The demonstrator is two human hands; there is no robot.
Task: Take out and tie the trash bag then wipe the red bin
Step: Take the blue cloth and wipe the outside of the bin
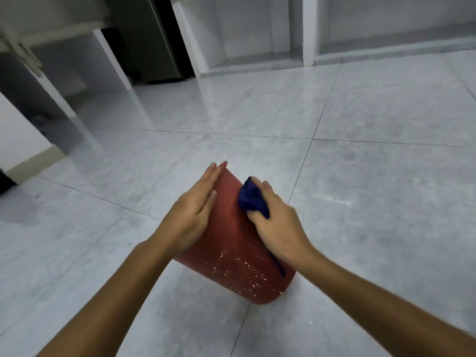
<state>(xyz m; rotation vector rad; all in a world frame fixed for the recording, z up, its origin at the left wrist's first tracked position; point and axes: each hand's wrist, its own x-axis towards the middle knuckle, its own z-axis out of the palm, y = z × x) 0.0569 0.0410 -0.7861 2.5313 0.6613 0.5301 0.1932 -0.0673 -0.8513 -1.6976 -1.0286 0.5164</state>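
Bin [231, 243], red, sits tilted on the near tiled floor [360, 155]. Left grip [195, 210] lies flat, fingers straight, on its left side. Right grip [279, 228] clutches a blue cloth [251, 199] against its right side.

Glossy grey tiled floor [360, 124], white partition walls [309, 29], dark doorway [144, 37]

Two hands [194, 215] [280, 229], one red bin [231, 243], apparently one blue cloth [249, 199].
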